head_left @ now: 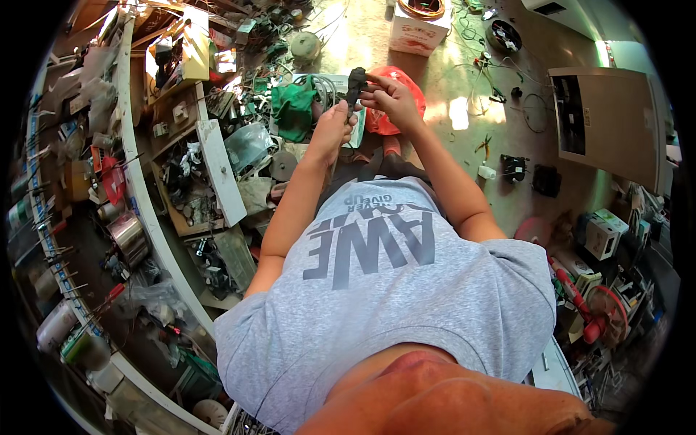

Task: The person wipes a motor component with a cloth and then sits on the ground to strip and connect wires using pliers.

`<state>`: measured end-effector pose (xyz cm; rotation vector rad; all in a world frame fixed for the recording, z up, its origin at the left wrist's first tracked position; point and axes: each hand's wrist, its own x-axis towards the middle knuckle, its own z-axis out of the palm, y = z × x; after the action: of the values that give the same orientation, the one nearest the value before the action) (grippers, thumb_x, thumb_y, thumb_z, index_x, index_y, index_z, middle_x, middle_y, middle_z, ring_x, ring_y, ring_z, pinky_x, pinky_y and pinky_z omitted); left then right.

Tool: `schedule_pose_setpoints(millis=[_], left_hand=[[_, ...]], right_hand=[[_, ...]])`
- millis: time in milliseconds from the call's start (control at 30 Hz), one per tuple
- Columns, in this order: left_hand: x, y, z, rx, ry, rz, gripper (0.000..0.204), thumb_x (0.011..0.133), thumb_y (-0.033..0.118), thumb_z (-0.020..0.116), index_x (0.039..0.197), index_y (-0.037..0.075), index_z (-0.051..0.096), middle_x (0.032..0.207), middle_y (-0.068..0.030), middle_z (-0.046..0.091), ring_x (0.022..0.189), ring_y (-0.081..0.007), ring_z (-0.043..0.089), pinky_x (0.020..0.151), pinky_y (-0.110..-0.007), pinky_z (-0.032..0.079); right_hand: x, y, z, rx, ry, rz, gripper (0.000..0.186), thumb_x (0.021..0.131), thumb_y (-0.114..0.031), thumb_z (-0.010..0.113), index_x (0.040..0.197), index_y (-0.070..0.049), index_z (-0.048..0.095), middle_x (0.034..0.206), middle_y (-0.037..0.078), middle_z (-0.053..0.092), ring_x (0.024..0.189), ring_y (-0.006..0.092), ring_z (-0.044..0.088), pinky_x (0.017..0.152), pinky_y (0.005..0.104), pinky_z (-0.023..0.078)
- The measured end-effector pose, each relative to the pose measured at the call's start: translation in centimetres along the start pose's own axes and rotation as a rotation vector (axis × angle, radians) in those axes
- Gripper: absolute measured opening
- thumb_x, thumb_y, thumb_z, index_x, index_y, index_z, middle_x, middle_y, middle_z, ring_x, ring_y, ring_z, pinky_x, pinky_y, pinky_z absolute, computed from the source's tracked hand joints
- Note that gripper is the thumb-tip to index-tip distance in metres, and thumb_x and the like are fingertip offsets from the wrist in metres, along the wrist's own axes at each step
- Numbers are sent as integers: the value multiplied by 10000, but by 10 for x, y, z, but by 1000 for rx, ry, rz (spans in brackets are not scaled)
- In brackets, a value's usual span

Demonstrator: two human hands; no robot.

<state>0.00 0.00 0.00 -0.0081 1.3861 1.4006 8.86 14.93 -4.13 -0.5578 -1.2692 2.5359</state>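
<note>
In front of me, at the top middle, a dark, narrow black piece [355, 85] stands up between my two hands. It is too small to tell its kind. My left hand [333, 132] is closed round its lower end, thumb upward. My right hand [394, 103] reaches in from the other side, its thumb and fingertips pinched at the piece's upper part. Beneath the hands lie a red plastic bag [400, 83] and a pale flat panel [355, 134]. A green cloth [293, 109] sits just left of my left hand, beside a loop of grey cable [326, 90].
Open drawers of parts [190, 181] and a cluttered shelf [138, 239] line the left. A white box [420, 30] topped with coiled wire stands ahead. On the right are a large brown cabinet [616, 123], pliers [484, 147] and a black adapter-like block [513, 168] on the floor.
</note>
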Motion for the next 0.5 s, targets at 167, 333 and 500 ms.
schedule_pose_setpoints(millis=[167, 333, 500], left_hand=[[-2, -6, -7, -26, -81, -57, 359, 996, 403, 428, 1072, 71, 540, 743, 48, 471, 619, -33, 452, 471, -160, 262], [-2, -4, -7, 39, -88, -89, 341, 996, 397, 427, 1067, 83, 538, 751, 54, 473, 657, -26, 473, 483, -160, 266], [-5, -4, -10, 44, -96, -94, 339, 995, 401, 428, 1056, 88, 542, 753, 58, 480, 653, -15, 465, 478, -155, 257]], right_hand=[[-11, -9, 1, -21, 12, 120, 423, 913, -99, 576, 1289, 56, 462, 1091, 147, 630, 935, 202, 654, 861, 287, 538], [-7, -13, 5, -78, 105, 149, 437, 855, -80, 672, 1237, 58, 510, 1077, 113, 642, 923, 171, 651, 846, 283, 550], [-5, -6, -3, -77, 80, 137, 416, 861, -55, 657, 1233, 65, 516, 1085, 103, 639, 931, 164, 647, 826, 294, 563]])
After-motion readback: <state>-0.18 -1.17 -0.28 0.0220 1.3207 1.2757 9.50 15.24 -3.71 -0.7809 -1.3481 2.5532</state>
